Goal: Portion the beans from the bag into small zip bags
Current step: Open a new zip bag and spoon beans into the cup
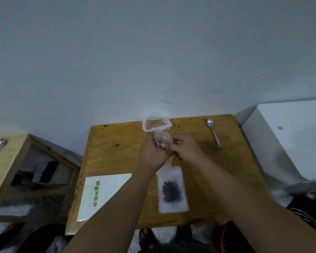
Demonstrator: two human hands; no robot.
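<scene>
Over the counter the left hand grips a small zip bag of dark beans — the right hand pinches its edge. A bean-filled flat bag lies nearer.

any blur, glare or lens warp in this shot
Head view: dim, flat light, no hard shadows; wide-angle skews the table; beans in the flat bag smear into a dark blotch; small zip bag held by left hand and right hand looks soft; spoon shows slight sheen.
</scene>
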